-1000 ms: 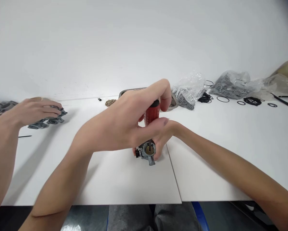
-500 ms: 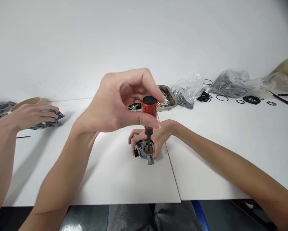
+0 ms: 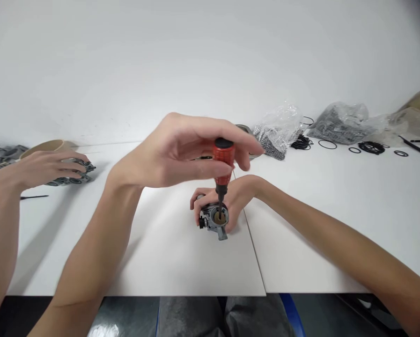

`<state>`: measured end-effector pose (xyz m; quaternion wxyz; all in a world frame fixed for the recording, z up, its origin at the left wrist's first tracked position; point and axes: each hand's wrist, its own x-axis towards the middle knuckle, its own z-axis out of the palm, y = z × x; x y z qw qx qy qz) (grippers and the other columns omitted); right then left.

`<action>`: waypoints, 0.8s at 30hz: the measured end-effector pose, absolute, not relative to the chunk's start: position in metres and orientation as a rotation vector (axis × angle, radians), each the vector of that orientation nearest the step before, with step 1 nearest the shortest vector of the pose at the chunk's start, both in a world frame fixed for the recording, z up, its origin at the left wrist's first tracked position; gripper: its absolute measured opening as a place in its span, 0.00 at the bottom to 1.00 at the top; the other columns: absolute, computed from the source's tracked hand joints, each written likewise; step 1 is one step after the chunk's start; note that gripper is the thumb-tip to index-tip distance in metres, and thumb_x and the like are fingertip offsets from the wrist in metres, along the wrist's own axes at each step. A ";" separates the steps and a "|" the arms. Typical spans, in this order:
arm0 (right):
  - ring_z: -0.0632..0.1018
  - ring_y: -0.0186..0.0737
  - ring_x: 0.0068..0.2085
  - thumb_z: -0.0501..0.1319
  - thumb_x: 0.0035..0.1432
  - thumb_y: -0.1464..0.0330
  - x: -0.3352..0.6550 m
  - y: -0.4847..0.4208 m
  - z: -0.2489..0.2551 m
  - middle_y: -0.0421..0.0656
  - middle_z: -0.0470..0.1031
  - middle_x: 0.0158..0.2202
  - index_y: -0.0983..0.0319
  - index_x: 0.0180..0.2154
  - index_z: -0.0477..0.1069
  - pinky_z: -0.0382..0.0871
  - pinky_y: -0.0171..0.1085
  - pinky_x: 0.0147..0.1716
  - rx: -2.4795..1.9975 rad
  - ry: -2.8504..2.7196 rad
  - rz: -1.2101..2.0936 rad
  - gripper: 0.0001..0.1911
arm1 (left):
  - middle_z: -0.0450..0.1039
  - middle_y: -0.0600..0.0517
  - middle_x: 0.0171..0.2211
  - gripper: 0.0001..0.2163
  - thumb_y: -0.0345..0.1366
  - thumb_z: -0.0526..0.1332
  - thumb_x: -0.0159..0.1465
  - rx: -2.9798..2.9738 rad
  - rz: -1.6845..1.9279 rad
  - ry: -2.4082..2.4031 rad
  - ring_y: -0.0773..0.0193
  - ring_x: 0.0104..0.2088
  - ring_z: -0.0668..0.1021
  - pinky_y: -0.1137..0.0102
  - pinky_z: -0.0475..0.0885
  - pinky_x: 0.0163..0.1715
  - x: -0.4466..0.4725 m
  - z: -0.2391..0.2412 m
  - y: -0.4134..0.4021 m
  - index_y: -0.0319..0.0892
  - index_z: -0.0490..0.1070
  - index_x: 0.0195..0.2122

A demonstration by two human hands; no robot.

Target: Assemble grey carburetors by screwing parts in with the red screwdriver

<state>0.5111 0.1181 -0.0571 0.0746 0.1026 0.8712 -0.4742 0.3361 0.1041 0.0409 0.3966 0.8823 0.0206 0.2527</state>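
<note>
My left hand point(image 3: 174, 152) holds a screwdriver point(image 3: 224, 161) with a red handle and black cap, its thumb on one side of the handle and its fingers on the other. The shaft points down into the round bore of a small grey metal carburetor point(image 3: 222, 232), where a brass-coloured disc shows. Whether the tip sits in a screw is too small to tell. My right hand point(image 3: 236, 199) grips the carburetor from behind against the white table point(image 3: 181, 262), its fingers wrapped around the left side. A black knob sticks out at the carburetor's left.
At the left, a co-worker's hand point(image 3: 51, 166) rests on other metal parts point(image 3: 85, 178), near a thin black tool point(image 3: 34, 197) and a tan bowl point(image 3: 43, 147). Behind my left hand is a mostly hidden metal tray point(image 3: 245, 127). Plastic bags point(image 3: 280, 126) and black rings point(image 3: 371, 148) lie back right.
My left hand has turned about the screwdriver, its fingers now stretched farther right over the handle. The carburetor stays in my right hand; the whole view has shifted slightly.
</note>
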 end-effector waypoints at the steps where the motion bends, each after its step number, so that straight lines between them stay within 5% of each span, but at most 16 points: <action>1: 0.70 0.44 0.52 0.72 0.44 0.69 0.511 0.118 -0.056 0.43 0.60 0.54 0.58 0.50 0.69 0.66 0.37 0.51 0.314 2.614 -1.429 0.29 | 0.76 0.50 0.40 0.13 0.31 0.64 0.61 2.254 0.677 0.064 0.62 0.36 0.80 0.68 0.79 0.36 0.338 0.040 0.103 0.47 0.75 0.47; 8: 0.69 0.43 0.52 0.72 0.43 0.69 0.508 0.116 -0.056 0.44 0.61 0.54 0.59 0.49 0.69 0.64 0.36 0.53 0.333 2.604 -1.451 0.29 | 0.72 0.55 0.27 0.16 0.29 0.72 0.50 2.029 0.936 0.110 0.67 0.29 0.78 0.73 0.76 0.27 0.350 0.029 0.105 0.44 0.76 0.40; 19: 0.70 0.43 0.50 0.71 0.43 0.70 0.508 0.111 -0.051 0.43 0.63 0.53 0.59 0.48 0.70 0.65 0.36 0.48 0.414 2.601 -1.428 0.28 | 0.78 0.53 0.37 0.14 0.32 0.64 0.60 2.134 0.742 0.063 0.57 0.38 0.82 0.67 0.81 0.34 0.334 0.034 0.106 0.50 0.76 0.47; 24: 0.68 0.44 0.53 0.72 0.42 0.69 0.508 0.114 -0.052 0.43 0.60 0.55 0.59 0.49 0.69 0.64 0.36 0.51 0.338 2.602 -1.431 0.29 | 0.77 0.50 0.36 0.15 0.37 0.69 0.55 2.208 0.838 0.135 0.59 0.39 0.80 0.71 0.78 0.36 0.343 0.034 0.103 0.43 0.77 0.44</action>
